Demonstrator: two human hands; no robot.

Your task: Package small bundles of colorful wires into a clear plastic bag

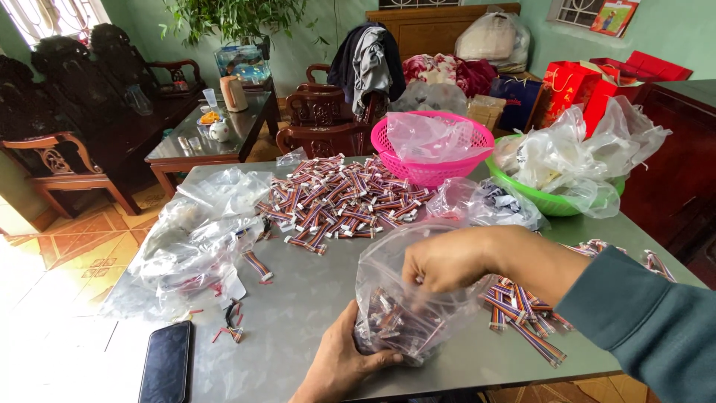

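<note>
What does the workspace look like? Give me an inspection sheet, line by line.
Surface: grey metal table, scuffed.
Job's things: clear bag partly filled with small wire pieces; loose pile of the same at mid-table; more beside the bag.
Clutter: crumpled plastic bags, phone, pink basket, green basin full of bags.
Grippers: left hand cups the bag's bottom; right hand pinches its top edge.
Cables: only the short multicoloured ribbon wires.
Surroundings: dark wooden chairs, coffee table, red gift bags, plant.

Green walls (pixel 671 30) — dark wood chairs (pixel 60 112), tiled floor (pixel 82 254)
</note>
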